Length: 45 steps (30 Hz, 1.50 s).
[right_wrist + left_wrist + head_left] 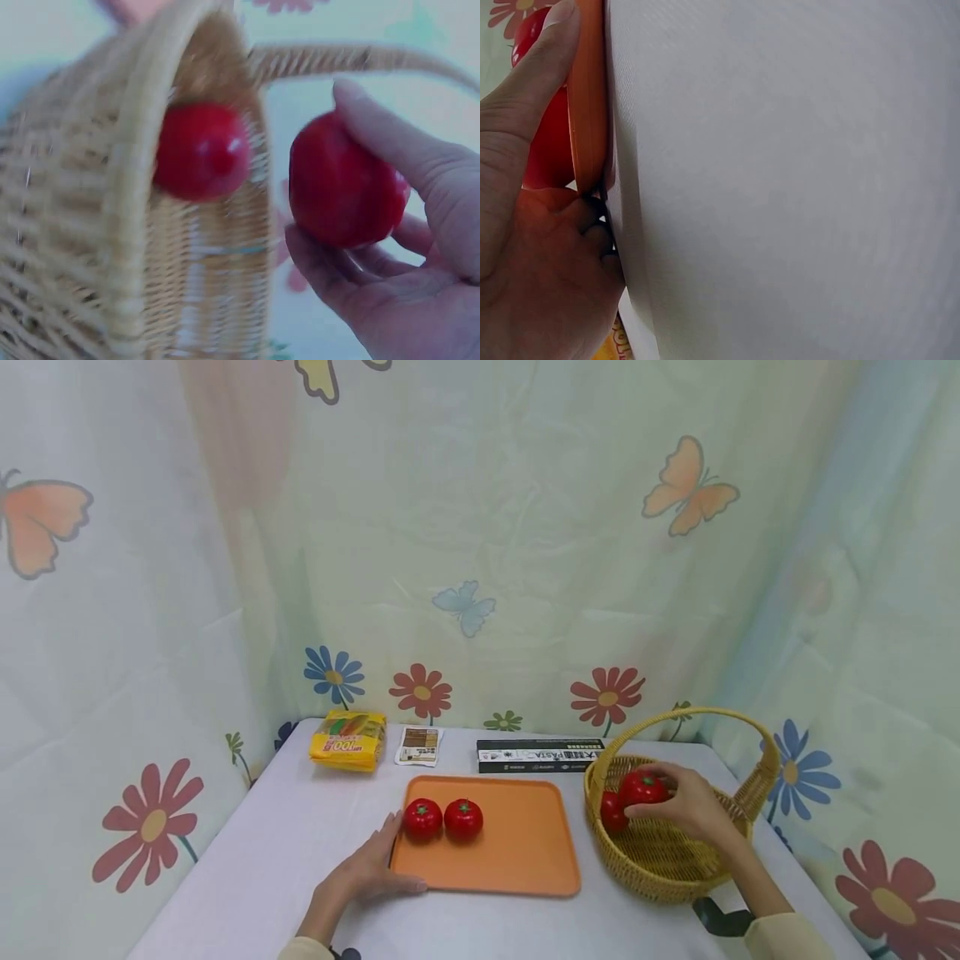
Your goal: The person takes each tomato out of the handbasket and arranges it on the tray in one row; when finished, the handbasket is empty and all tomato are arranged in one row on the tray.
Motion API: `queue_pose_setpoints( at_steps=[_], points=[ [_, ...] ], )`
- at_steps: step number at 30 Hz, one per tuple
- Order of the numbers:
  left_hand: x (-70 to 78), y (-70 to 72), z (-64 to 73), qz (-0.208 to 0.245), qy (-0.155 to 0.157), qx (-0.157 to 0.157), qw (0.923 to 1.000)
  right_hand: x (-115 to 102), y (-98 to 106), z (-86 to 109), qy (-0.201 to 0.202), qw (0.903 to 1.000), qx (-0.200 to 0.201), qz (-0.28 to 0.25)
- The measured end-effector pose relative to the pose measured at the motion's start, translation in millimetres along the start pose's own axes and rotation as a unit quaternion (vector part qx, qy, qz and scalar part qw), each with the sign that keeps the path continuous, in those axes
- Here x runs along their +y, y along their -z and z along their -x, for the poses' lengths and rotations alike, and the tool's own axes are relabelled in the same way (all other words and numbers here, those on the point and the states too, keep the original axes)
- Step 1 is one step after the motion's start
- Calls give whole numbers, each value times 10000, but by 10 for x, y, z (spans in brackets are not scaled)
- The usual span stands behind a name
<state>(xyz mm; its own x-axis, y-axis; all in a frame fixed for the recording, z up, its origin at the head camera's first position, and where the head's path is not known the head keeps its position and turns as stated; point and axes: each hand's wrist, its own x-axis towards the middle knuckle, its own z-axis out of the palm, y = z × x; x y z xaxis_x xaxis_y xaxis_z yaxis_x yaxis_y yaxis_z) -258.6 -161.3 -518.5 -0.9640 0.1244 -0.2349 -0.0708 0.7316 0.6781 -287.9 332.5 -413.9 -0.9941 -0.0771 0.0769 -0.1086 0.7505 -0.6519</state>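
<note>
Two red tomatoes, a left one (422, 820) and a right one (463, 820), sit side by side on the left part of an orange tray (517, 839). My left hand (372, 865) holds the tray's near left corner, its thumb along the front rim and its fingers at the left side. Over the wicker basket (637, 877), my right hand (686, 806) grips another tomato (345, 184) between thumb and fingers. One more tomato (202, 152) lies inside the basket, below the gripped one and apart from it.
Behind the tray are a yellow packet (348, 741), a small white-and-brown sachet (418, 746) and a long black pasta box (536, 755). The basket's tall handle (693, 712) arches over its opening. A flowered curtain (525, 527) surrounds the white table (247, 877).
</note>
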Motion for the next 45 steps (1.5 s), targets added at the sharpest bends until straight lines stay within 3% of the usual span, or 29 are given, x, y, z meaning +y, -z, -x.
queue_pose_setpoints(
  at_steps=[3, 6, 9, 12, 15, 18, 24, 29, 36, 45],
  points=[
    [5, -4, 0, 13, -5, 7, 10000, -216, 4, 116, 373, 9992, 14, 163],
    [6, -11, 1, 26, -22, 1, 10000, -392, -19, 229, 1017, 9945, -57, 226],
    [-1, -12, 2, 33, -43, -9, 10000, -517, -85, 294, 1582, 9869, -280, 106],
    [-12, -10, -6, 11, -64, -5, 10000, -626, -229, 309, 1811, 9815, -598, -149],
    [-23, -9, -15, -11, -70, -6, 10000, -706, -456, 265, 1684, 9801, -929, -483],
    [-33, 1, -15, 23, -41, -23, 10000, -742, -736, 166, 1338, 9830, -994, -774],
    [-19, -7, -9, 30, -27, -60, 10000, -764, -1308, -36, 354, 9921, -420, -1132],
    [-16, 13, -7, -28, -65, -30, 10000, -822, -1666, -148, 131, 9928, -89, -1184],
    [-24, 28, -21, -4, -129, -14, 9999, -842, -1909, -235, 163, 9911, 148, -1316],
    [-17, 9, -15, 49, -89, -7, 9999, -795, -2021, -260, 427, 9905, 145, -1297]
  ],
)
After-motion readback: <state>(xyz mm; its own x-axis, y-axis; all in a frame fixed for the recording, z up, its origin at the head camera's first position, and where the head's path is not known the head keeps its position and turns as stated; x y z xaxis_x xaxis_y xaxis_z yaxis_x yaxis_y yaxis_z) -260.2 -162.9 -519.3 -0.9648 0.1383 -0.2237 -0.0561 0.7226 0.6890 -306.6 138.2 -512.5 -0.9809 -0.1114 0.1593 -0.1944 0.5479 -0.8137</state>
